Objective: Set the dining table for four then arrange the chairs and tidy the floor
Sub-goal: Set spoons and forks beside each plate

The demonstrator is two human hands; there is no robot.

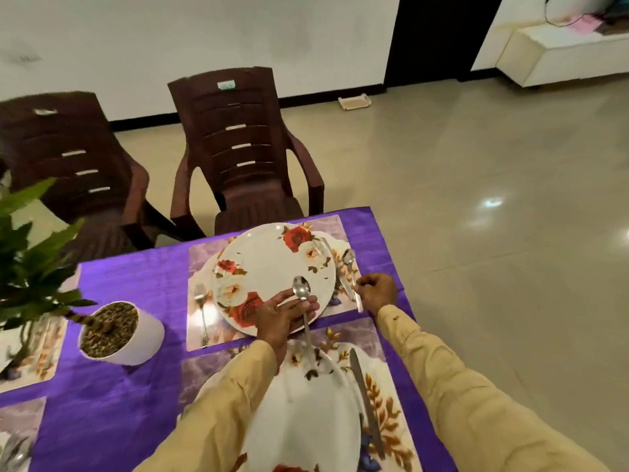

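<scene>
Right now the worktop point(136, 294), under its purple cloth, ends at a far corner just beyond the far plate point(272, 264), and its right edge runs down past my right hand point(376, 291). Beyond that edge the tiled floor point(493, 250) is open and glossy out to the white wall and a dark doorway point(439, 35).

My left hand point(282, 318) reaches over the near rim of the far plate with a spoon point(301, 289). The spoon seems pinched between the fingers, though the grip is hard to read, and its handle trails back toward the near plate point(299, 420). My right hand is curled, pinching the handle of a second spoon point(349, 259) that lies on the placemat point(335, 226) just right of the far plate.

A fork point(201, 308) lies left of that plate, and a knife point(366, 400) lies right of the near one. A white plant pot point(139, 338) stands to the left, with leaves overhanging. Two brown chairs, one point(245, 148) tucked against the far edge and the other point(68, 158) beside it, block that side. A small tray point(354, 102) sits on the floor by the wall, and a white cabinet point(561, 59) stands far right.
</scene>
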